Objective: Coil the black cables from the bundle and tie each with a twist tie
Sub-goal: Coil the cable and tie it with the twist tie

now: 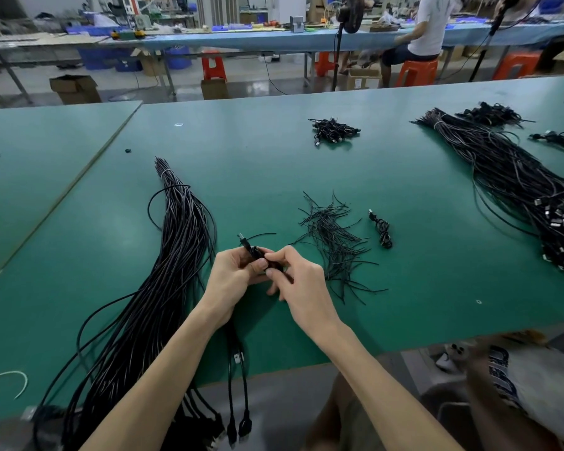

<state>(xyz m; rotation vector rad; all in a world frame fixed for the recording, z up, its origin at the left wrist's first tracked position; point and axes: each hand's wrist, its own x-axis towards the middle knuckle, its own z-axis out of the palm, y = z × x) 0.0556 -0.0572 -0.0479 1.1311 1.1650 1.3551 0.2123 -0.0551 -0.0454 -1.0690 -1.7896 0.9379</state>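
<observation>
Nearest me, the left hand (235,275) and right hand (298,284) met over the green surface (404,304). Both were clamped on one small coil (257,253) of black cable, its plug poking up past the left fingers. The bundle (176,255) lay just left of them, bound near its far tip, with its plugs hanging over the near edge. Right of the hands I saw a loose heap of ties (336,245), then a lone coil (383,234). Farther back sat a pile of coils (334,129) and, at right, a second bundle (518,183). Beyond the surface the room held a long bench (241,39), red stools (214,65) and a seated person (427,27). Cardboard boxes (74,89) stood on the floor; I could not see inside them.
</observation>
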